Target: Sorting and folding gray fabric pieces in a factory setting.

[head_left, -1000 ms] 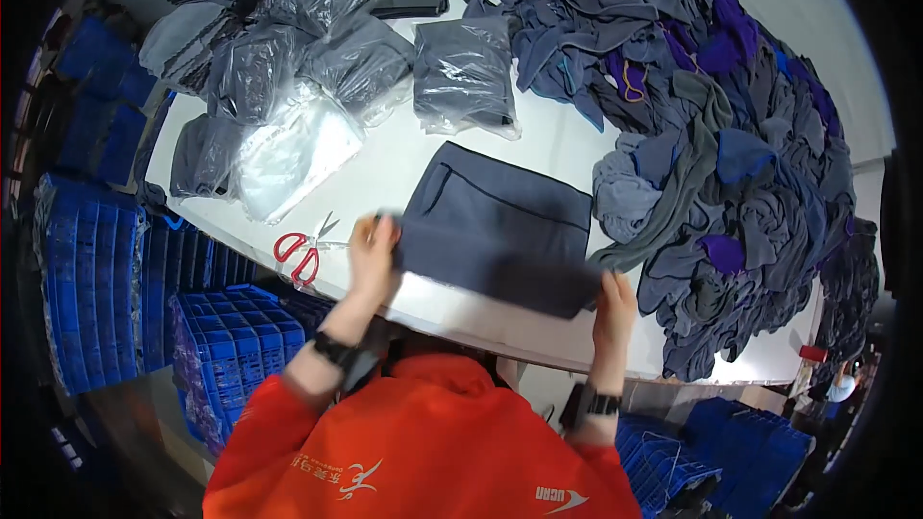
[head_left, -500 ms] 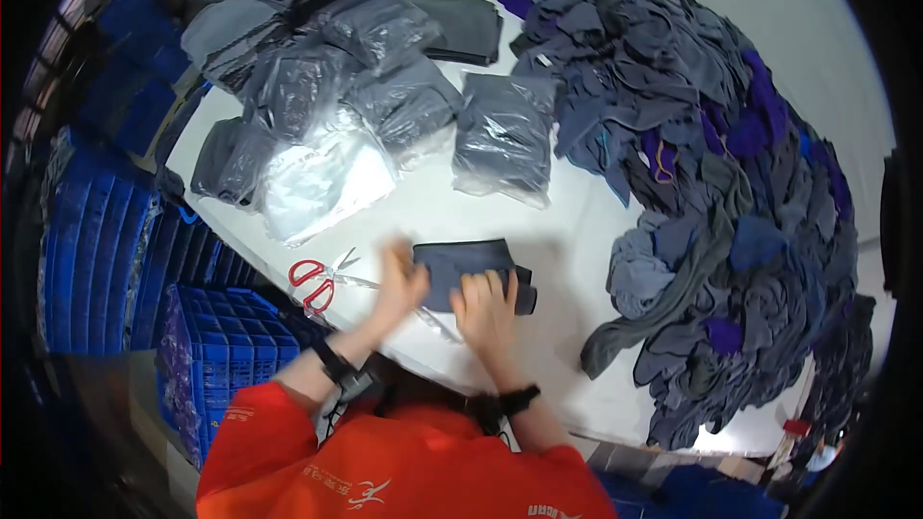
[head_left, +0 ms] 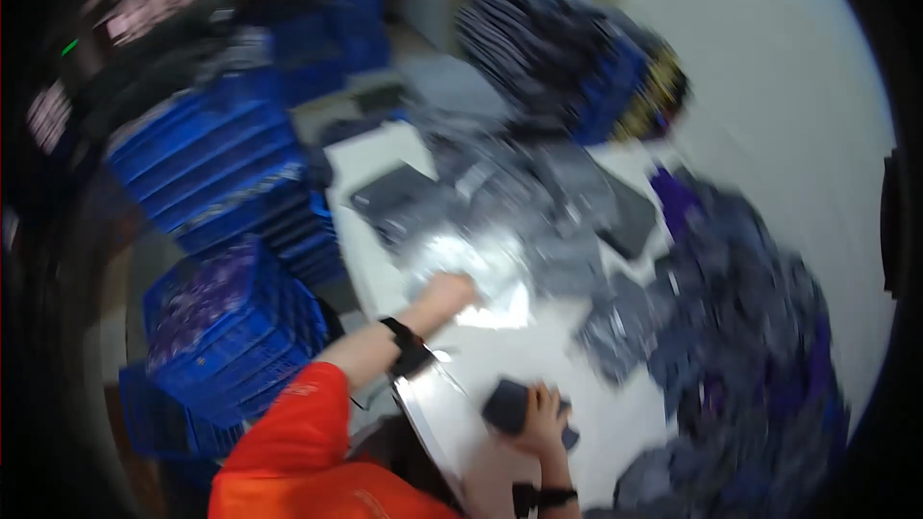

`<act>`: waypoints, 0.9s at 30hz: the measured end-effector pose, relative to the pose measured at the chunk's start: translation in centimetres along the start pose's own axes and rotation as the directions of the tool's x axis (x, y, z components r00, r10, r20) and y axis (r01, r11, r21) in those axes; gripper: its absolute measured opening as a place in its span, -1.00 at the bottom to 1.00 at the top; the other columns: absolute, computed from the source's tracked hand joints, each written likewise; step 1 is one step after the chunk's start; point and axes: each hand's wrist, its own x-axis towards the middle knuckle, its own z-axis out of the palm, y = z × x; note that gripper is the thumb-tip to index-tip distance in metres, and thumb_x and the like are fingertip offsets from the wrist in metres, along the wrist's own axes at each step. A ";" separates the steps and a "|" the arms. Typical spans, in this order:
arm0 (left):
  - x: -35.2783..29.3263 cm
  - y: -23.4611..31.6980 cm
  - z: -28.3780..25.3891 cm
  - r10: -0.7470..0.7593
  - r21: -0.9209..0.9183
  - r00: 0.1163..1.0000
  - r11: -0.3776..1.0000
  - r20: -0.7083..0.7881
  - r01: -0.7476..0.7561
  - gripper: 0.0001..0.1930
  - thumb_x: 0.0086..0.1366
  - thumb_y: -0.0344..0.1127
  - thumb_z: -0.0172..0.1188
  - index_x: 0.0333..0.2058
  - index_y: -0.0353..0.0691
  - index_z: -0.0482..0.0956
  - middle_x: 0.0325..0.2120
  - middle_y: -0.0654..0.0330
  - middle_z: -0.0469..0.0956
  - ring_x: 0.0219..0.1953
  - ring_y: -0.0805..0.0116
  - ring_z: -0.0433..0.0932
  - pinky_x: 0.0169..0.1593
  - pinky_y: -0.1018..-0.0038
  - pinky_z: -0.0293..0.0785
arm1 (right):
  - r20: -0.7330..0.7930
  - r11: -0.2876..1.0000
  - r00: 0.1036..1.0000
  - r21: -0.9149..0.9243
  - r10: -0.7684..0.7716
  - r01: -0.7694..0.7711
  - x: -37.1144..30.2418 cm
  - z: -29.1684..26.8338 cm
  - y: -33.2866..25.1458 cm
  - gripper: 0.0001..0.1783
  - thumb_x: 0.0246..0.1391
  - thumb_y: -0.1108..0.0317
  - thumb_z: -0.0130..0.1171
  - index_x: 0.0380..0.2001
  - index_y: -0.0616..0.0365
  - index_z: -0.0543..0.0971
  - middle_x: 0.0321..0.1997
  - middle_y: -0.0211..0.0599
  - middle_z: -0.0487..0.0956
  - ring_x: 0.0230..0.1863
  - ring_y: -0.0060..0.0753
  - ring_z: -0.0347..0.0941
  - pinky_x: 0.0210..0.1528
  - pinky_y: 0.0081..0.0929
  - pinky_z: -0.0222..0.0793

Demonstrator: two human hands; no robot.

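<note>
My left hand (head_left: 450, 295) reaches across the white table onto a stack of clear plastic bags (head_left: 505, 310); its fingers are smeared by motion, so their grip cannot be made out. Nearer to me, my right hand (head_left: 545, 423) is closed over a folded dark grey garment (head_left: 506, 406), which lies on the table. The fingers wrap over its right part and hide some of it. Beyond the clear bags lie several folded grey garments in plastic (head_left: 510, 187). Thin glints beside my left wrist are too blurred to name.
A large heap of loose grey and purple garments (head_left: 750, 346) covers the table's right side. Blue plastic crates (head_left: 226, 336) stand left of the table's edge (head_left: 423, 432). One bagged garment (head_left: 620, 332) lies beside the heap. Dark stacked cloth (head_left: 534, 38) stands at the back.
The view has swung left. My left hand has gone from beside the folded garment out to the clear bags. My right hand stays on the garment.
</note>
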 end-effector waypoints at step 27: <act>-12.9 21.3 17.8 -0.589 -0.892 0.804 0.314 0.086 0.325 -0.89 0.10 -0.36 0.05 -0.45 -0.27 0.49 -0.66 0.13 0.45 -0.56 0.38 0.44 -0.42 0.38 0.38 | -0.231 0.331 0.952 0.931 0.199 0.156 -9.8 10.3 4.2 -0.50 -0.18 0.41 0.07 -0.06 0.26 0.35 -0.04 -0.09 0.39 0.02 -0.13 0.32 0.01 -0.18 0.26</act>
